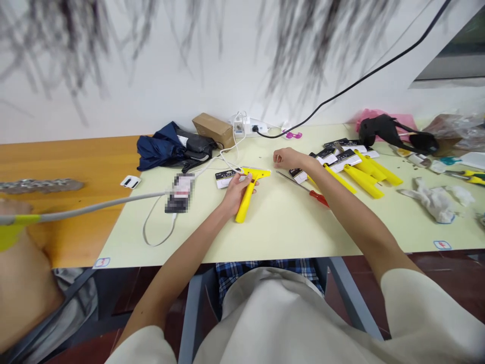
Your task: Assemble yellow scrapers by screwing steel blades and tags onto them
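My left hand (237, 194) is closed around a yellow scraper (246, 201), its wide head up and its handle pointing toward me. Just behind that hand lies a black-and-white card (224, 178). My right hand (287, 158) hovers over the table to the right of the scraper head, fingers pinched together; what they hold, if anything, is too small to name. Below it rests a screwdriver (318, 197) with a red handle. Several more yellow scrapers (364, 181) with black-and-white cards lie beyond my right forearm.
A phone (180, 193) with a white cable lies left. Behind are a navy umbrella (161, 146), a cardboard box (214, 130) and a power strip (246, 126). Crumpled tissue (434, 199) and yellow-handled pliers (468, 175) lie right. A co-worker's arm (26, 283) shows at left.
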The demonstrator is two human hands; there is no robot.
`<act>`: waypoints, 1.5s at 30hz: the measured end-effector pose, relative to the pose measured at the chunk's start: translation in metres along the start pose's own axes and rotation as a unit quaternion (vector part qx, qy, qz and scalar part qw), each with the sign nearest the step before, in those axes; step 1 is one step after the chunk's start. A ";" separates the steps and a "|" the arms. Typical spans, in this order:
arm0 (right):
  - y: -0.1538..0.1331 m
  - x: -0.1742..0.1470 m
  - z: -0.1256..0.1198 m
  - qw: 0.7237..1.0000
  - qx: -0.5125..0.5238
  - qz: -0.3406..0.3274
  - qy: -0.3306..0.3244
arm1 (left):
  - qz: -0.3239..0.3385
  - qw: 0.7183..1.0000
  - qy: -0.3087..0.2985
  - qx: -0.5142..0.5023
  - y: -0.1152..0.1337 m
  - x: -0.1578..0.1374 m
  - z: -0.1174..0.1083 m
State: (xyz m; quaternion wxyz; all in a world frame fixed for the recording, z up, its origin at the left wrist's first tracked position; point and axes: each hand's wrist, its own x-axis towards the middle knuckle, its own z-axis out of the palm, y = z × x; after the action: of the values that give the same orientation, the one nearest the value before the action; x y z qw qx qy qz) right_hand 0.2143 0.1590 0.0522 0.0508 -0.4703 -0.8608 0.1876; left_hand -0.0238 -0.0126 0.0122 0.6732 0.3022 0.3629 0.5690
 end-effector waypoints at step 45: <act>-0.076 -0.036 -0.015 0.957 0.215 -0.194 0.003 | 0.010 0.999 0.022 -0.029 0.003 0.004 -0.002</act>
State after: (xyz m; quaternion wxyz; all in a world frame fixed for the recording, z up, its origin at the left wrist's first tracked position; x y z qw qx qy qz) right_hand 0.1783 0.0967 0.0976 0.1882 -0.2732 -0.8746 0.3537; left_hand -0.0264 -0.0085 0.0128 0.6678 0.2737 0.3577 0.5926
